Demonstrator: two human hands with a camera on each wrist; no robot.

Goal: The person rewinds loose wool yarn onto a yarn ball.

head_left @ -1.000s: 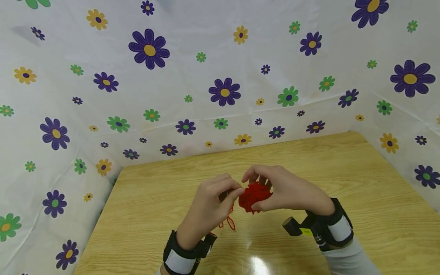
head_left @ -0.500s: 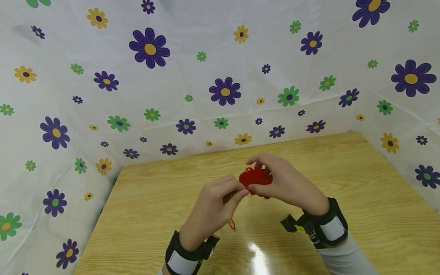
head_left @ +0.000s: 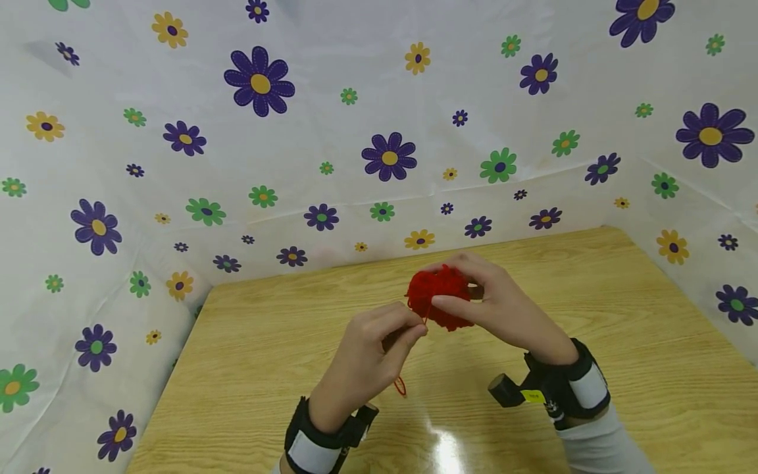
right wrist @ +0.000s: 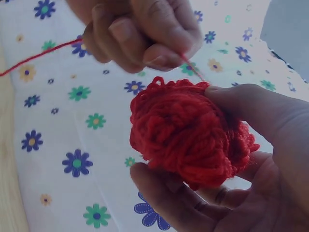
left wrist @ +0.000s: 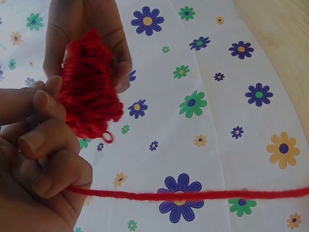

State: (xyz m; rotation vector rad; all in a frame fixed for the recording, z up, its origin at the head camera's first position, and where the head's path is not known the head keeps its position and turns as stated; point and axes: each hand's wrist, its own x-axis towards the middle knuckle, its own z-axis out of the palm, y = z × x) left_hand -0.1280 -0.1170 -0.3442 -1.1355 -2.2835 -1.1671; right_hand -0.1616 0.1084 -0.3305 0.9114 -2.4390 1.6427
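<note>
A red ball of yarn (head_left: 435,293) is held above the table in my right hand (head_left: 494,306), thumb on its near side and fingers round the back. In the right wrist view the ball (right wrist: 178,135) shows wound strands and small loops along its upper edge. My left hand (head_left: 376,349), just left of and below it, pinches a strand of the yarn (right wrist: 194,71) between thumb and forefinger. That strand runs taut up to the ball by my right thumb. From the curled lower fingers of the left hand (left wrist: 43,140), a loose tail (left wrist: 193,195) trails away.
A wooden table (head_left: 284,329) lies beneath both hands, with a looped bit of red yarn (head_left: 401,387) below the left hand. White flower-printed cloth (head_left: 331,125) stands behind and at both sides. Each wrist wears a black strap (head_left: 571,382) with a small camera.
My right hand has lifted the ball of yarn up and turned it, away from the left fingers. A short strand now stretches between them; the left hand stays almost in place.
</note>
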